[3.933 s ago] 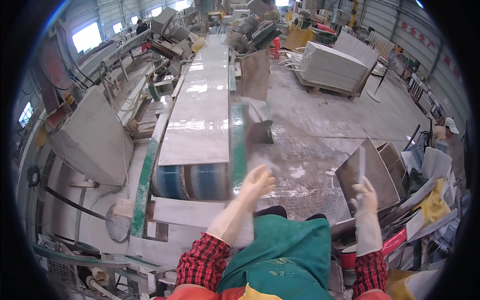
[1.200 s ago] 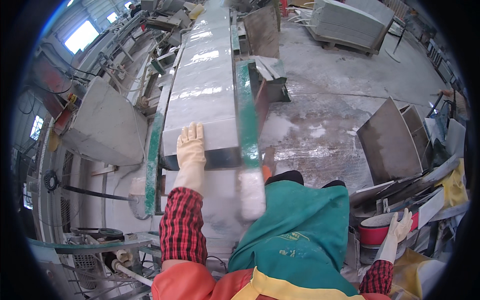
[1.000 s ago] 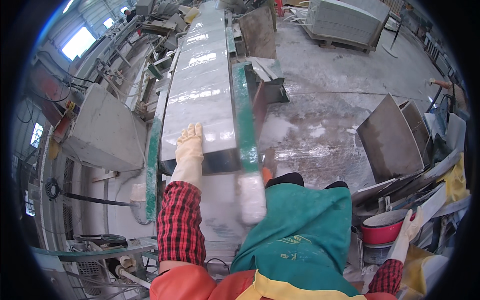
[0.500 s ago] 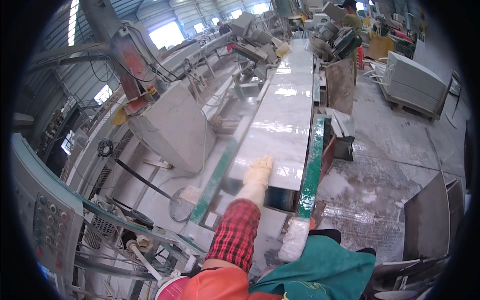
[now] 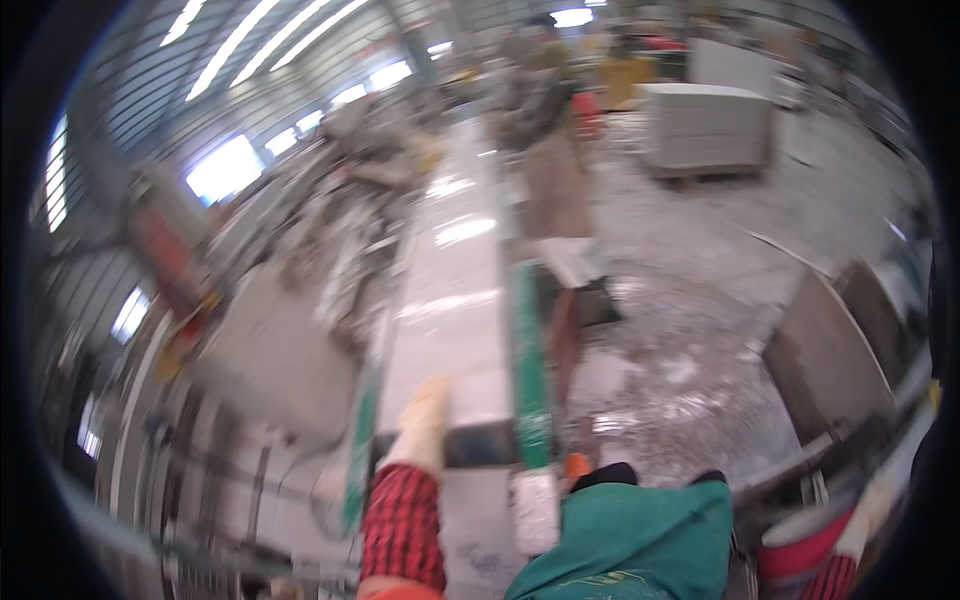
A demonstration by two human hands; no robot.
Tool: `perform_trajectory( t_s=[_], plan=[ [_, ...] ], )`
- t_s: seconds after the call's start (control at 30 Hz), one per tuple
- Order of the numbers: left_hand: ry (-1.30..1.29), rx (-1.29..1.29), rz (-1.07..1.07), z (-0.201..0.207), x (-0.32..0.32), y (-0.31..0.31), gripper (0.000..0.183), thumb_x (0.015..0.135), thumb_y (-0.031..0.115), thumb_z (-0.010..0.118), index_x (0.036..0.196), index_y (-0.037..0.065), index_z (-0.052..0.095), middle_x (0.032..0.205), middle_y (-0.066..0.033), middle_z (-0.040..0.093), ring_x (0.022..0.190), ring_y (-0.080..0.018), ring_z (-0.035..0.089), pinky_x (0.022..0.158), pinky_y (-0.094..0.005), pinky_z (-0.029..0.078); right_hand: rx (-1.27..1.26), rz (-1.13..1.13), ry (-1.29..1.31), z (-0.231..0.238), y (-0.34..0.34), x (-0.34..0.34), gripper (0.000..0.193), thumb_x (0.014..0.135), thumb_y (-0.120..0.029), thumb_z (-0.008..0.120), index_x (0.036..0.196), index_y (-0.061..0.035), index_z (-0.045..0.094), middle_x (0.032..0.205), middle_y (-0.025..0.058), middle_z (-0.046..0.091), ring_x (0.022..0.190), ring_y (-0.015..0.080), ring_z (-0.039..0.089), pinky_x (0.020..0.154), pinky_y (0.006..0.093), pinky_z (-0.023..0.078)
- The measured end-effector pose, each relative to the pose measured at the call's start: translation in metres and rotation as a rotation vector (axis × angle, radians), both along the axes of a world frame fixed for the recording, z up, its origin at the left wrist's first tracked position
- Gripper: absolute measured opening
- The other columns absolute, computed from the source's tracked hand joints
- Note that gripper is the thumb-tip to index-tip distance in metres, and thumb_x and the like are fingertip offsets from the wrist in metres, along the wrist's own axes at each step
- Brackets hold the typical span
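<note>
A factory workshop, perhaps for stone, though blur hides the material: a green-edged machine bed carrying a glossy pale slab stretches ahead of the left hand; far ahead to its right sits a pale stack; high to its left, bright strips line a ribbed roof.

Appears smooth, glossy and stone-like along the pale slab. Reads matt and rubbery on the left glove, woven on the checked sleeve.
</note>
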State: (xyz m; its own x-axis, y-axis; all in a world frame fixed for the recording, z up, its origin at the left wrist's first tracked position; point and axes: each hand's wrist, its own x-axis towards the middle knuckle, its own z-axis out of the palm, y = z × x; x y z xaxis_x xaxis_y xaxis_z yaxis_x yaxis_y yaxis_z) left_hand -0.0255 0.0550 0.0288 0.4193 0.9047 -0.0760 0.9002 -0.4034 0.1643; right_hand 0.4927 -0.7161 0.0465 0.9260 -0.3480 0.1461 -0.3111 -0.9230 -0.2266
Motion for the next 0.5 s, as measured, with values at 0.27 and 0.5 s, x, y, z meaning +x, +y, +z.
perform_trajectory(
  t_s=[0.27, 0.5],
  plan=[
    [-0.1, 0.016, 0.177, -0.002, 0.014, 0.007, 0.05, 0.101, 0.036, 0.032, 0.141, 0.009, 0.045, 0.147, -0.0136, 0.043, 0.134, -0.0267, 0.042, 0.11, -0.0393, 0.035, -0.259, -0.01, -0.484, 0.005, 0.046, 0.004, 0.036, 0.083, -0.038, 0.056, 0.077, -0.0044, 0.068, 0.085, 0.0179, 0.067, 0.079, 0.0382, 0.064, 0.075, 0.0492, 0.051],
    [-0.125, -0.012, 0.21, 0.008, 0.039, 0.001, 0.049, 0.101, 0.034, 0.032, 0.141, 0.009, 0.045, 0.147, -0.0138, 0.042, 0.135, -0.0269, 0.041, 0.11, -0.0387, 0.034, -0.232, 0.1, -0.522, 0.004, 0.038, -0.025, 0.022, 0.083, -0.026, 0.062, 0.093, -0.0061, 0.06, 0.099, 0.012, 0.06, 0.101, 0.0315, 0.055, 0.092, 0.0419, 0.044]
  ],
)
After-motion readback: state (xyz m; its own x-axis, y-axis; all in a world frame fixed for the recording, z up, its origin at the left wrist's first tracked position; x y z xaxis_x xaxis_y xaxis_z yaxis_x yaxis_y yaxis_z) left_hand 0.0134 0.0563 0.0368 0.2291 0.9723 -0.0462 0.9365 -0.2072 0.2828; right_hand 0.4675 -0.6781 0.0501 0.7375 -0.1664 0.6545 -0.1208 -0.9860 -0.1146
